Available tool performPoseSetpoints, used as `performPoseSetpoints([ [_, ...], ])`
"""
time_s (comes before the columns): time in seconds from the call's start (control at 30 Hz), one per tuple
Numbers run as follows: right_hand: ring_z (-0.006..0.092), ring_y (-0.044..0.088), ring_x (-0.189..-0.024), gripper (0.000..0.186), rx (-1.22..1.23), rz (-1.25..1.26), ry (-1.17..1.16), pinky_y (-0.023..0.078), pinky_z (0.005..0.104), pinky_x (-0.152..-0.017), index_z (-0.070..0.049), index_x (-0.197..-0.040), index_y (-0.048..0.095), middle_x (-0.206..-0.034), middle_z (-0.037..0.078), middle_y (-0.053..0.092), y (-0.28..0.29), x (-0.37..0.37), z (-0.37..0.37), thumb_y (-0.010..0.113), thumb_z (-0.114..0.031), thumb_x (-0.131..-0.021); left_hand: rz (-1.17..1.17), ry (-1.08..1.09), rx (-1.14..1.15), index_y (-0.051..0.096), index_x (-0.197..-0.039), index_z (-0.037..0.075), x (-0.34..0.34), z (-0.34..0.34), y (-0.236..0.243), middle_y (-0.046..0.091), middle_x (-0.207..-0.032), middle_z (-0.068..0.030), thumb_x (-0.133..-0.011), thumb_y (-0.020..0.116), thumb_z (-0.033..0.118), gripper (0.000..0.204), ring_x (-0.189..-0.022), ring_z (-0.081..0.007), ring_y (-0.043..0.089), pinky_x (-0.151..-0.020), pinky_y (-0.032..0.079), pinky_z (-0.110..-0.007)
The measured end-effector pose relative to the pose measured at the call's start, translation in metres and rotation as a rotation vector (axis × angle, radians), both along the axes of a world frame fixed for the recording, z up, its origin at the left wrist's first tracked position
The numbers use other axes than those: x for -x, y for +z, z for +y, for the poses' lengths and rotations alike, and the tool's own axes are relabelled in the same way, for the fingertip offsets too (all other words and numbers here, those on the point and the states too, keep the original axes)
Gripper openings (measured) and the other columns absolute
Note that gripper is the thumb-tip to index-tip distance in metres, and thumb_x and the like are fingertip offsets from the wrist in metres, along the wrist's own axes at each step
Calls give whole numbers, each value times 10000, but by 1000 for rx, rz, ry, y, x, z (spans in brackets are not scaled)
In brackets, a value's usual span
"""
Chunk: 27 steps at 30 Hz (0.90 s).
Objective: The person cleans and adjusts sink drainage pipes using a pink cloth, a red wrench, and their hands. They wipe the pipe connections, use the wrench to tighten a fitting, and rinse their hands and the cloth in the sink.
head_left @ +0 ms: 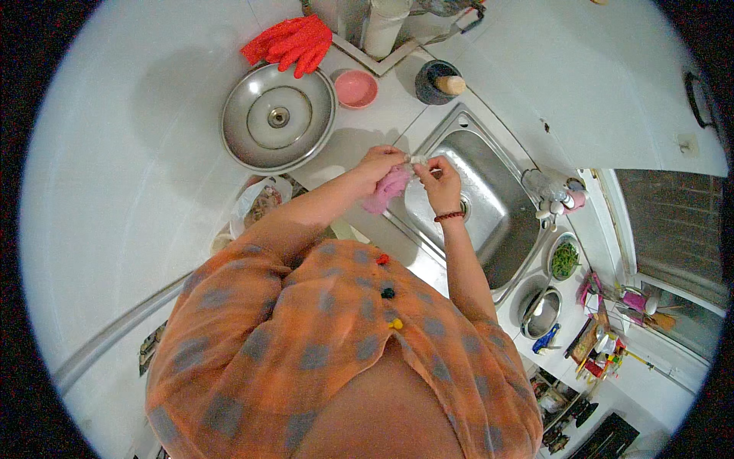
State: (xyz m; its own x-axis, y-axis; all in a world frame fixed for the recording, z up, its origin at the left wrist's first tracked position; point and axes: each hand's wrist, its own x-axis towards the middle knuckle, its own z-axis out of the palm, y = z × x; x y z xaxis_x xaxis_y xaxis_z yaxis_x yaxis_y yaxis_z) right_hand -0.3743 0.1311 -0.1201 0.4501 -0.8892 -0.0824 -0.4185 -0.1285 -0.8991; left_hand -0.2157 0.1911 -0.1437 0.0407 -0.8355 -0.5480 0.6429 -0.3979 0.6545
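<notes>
In front of my chest, at the near left edge of the steel sink [501,245], both hands are close together. My left hand [380,164] is closed around a crumpled, thin pink bag [388,191], which hangs below its fingers. My right hand [442,186], with a dark red bead bracelet at the wrist, pinches at a small whitish piece [417,161] between the two hands. Whether that piece is part of the bag or a separate thing, I cannot tell.
Left of the sink are a large steel lid [279,117], red gloves [294,44] and a pink bowl [356,89]. A dark mortar with pestle [438,83] stands behind it. On the right are a faucet [552,203], green vegetables [565,260] and a metal bowl [541,314].
</notes>
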Motion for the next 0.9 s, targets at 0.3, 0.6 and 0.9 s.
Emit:
performPoseSetpoints([
  [0.3, 122, 591, -635, 157, -492, -206, -262, 463, 237, -473, -42, -815, 489, -694, 35, 571, -8, -73, -14, 591, -160, -836, 223, 103, -126, 535, -796, 57, -65, 4, -35, 538, -666, -58, -818, 576, 207, 158, -547, -170, 537, -447, 458, -349],
  [0.6, 184, 611, -748, 164, -207, -409, -205, 517, 275, -682, 0, -930, 506, -874, 88, 593, -40, -177, -128, 585, -12, -786, -253, 37, -119, 546, -821, 29, -57, -16, -67, 550, -655, -78, -832, 539, 222, 194, -535, -186, 538, -452, 467, -360],
  [0.9, 300, 607, -711, 162, 417, -24, -267, 485, 371, -682, -47, -835, 598, -750, 131, 622, -89, -255, -186, 638, -97, -686, 16, 4, -219, 537, -842, 1, -64, -14, -69, 588, -693, -112, -845, 532, 201, 199, -519, -157, 547, -435, 472, -289],
])
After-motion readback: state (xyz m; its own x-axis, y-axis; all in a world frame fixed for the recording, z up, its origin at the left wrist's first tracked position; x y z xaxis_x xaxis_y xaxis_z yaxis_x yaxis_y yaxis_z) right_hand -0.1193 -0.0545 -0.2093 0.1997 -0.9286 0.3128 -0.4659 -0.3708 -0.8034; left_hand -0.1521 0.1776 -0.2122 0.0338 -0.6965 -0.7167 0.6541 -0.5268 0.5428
